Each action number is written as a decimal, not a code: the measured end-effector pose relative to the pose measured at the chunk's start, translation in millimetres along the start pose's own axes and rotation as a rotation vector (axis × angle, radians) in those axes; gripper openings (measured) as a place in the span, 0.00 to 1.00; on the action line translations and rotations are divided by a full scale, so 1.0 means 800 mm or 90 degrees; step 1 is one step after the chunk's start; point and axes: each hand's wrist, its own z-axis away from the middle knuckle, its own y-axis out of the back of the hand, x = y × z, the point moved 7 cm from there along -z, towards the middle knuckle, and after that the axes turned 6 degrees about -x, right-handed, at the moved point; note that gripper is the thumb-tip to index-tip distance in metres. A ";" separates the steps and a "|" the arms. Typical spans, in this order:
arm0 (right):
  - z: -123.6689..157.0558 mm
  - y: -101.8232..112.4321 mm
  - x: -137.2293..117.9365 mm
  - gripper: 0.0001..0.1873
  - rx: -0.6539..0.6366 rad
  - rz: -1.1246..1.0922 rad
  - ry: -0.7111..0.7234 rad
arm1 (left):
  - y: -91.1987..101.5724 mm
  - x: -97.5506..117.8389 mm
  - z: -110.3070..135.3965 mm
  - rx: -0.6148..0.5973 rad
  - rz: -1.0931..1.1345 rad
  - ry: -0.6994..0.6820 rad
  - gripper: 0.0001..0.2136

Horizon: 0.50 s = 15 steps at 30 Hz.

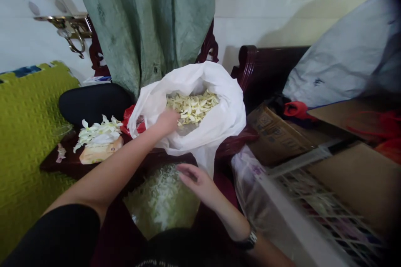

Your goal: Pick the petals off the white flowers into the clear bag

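Apparently the work stood partway: many pale petals (200, 110) lay in the white bag (230, 108) on the bench (67, 163), white pieces (163, 202) nearer. The left hand (169, 122) reached the petals, its grip unclear; the right hand's (199, 183) fingers hung parted, seemingly empty.

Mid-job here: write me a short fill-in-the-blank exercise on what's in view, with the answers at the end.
1. The left hand reaches into a ____ plastic bag.
2. A wristband circles the person's ____ wrist.
3. The cloth hanging behind the bag is ____.
4. The sleeve on the left arm is ____.

Missing words: white; right; green; black.
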 end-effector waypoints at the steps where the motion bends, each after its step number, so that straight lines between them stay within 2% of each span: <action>1: 0.003 -0.001 -0.002 0.21 -0.017 -0.005 -0.006 | -0.008 0.001 -0.019 -0.035 -0.008 -0.001 0.11; 4: 0.015 0.001 -0.008 0.21 -0.055 -0.021 -0.022 | -0.035 0.004 -0.057 -0.122 -0.029 -0.001 0.14; 8: 0.032 0.014 -0.009 0.20 -0.065 -0.048 -0.050 | -0.059 0.002 -0.073 -0.161 -0.032 0.010 0.10; 12: 0.041 0.026 -0.007 0.19 -0.051 -0.103 -0.069 | -0.058 -0.007 -0.075 -0.128 0.017 0.028 0.07; 15: 0.041 0.033 -0.013 0.18 -0.007 -0.160 -0.058 | -0.040 -0.018 -0.075 -0.075 0.101 0.037 0.07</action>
